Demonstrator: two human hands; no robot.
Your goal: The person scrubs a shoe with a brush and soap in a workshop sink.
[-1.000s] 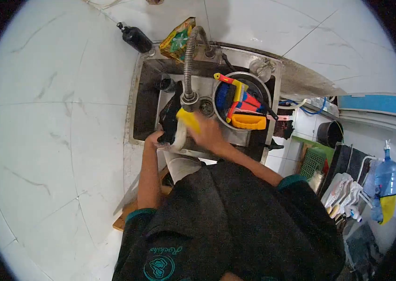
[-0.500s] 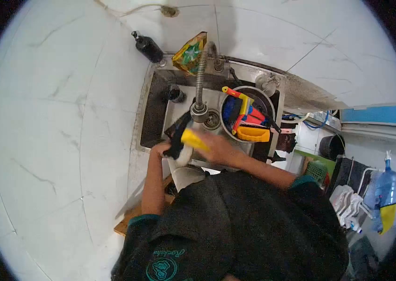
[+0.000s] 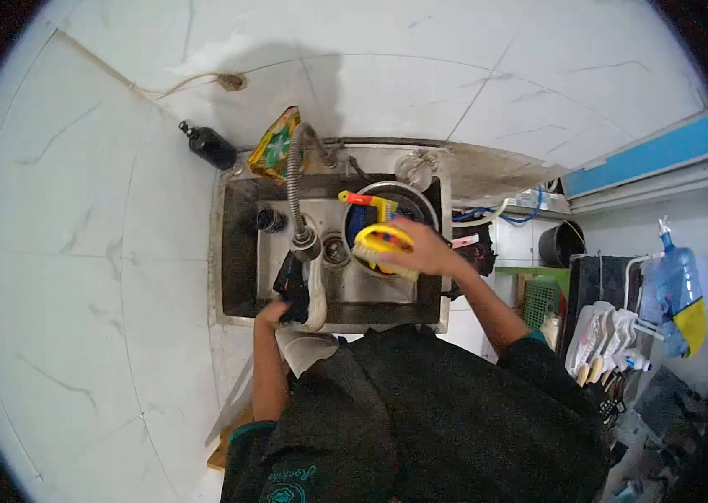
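My left hand (image 3: 272,313) is closed on a black shoe with a white sole (image 3: 316,295), held over the front left of the sink (image 3: 304,320), sole facing right. The shoe sits just below the faucet head (image 3: 306,245). In my right hand (image 3: 425,247) is a yellow scrub brush with pale bristles (image 3: 384,240), slightly blurred. That hand is above a round metal basin (image 3: 432,210) at the sink's right side. Other brushes lie in the basin, one with a red and yellow handle (image 3: 358,199); my hand and the brush cover part of them.
A black cup (image 3: 270,220) stands in the sink, left of the drain (image 3: 335,250). Behind the sink are a black bottle (image 3: 210,147), a yellow-green packet (image 3: 274,144) and a glass jar (image 3: 415,169). A blue water bottle (image 3: 679,281) and white shoes (image 3: 601,331) are far right.
My right hand has moved the yellow brush from the shoe rightward to above the basin. The shoe stays in my left hand, its white sole now more visible. The view has shifted.
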